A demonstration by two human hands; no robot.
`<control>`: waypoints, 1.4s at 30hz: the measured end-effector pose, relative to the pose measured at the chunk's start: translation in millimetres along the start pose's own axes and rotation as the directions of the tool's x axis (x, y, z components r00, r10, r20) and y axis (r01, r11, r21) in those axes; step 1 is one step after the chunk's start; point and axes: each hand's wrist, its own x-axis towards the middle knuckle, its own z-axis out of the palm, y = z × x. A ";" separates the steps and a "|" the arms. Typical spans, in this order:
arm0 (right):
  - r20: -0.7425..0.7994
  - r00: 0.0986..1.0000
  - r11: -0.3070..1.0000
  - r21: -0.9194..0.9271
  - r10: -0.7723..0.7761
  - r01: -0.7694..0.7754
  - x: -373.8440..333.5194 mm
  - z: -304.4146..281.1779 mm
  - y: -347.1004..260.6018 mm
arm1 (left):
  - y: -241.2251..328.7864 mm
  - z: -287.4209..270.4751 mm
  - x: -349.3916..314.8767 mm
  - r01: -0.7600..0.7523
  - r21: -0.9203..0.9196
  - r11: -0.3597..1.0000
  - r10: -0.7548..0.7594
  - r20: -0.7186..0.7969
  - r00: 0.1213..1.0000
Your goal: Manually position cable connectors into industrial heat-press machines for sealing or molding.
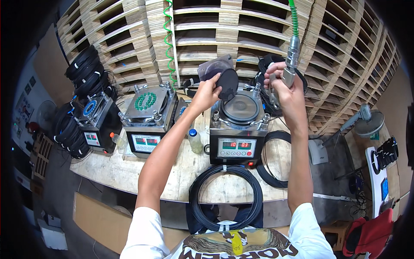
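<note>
Near the left edge of the surface [114,168], a small bench unit [90,134] carries a blue ring of parts. To its right, a bottle with an orange cap [117,141] stands beside a second unit [148,127], whose metal top carries a ring of green parts. A bottle with a blue cap [195,142] follows. The left hand [208,93] is closed on the rim of a black disc [227,82], thumb on the near face; the disc is tilted, toward the rear edge. Below it, a third unit [235,129] has a round top plate [239,108] and a lit display. A black cable coil [195,192] overhangs the front edge. The right hand [282,84], fingers curled, grips a metal air gun [289,77] connected to a green hose [294,21]; trigger position cannot be determined.
</note>
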 end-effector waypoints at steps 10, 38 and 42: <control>0.008 0.997 0.996 -0.055 0.072 -0.072 1.0 -48.2 17.4 | 44.3 13.0 -12.5 -0.621 0.552 0.556 0.263 0.592 0.762; 0.610 0.715 0.914 -0.041 0.343 -0.404 0.0 -39.1 57.7 | 121.5 28.4 -4.5 0.186 -0.723 0.665 0.134 0.360 0.923; 0.608 0.728 0.942 -0.113 0.316 -0.315 -10.4 -22.8 50.0 | 139.3 1.3 -22.2 0.147 -0.637 0.756 0.078 0.311 0.947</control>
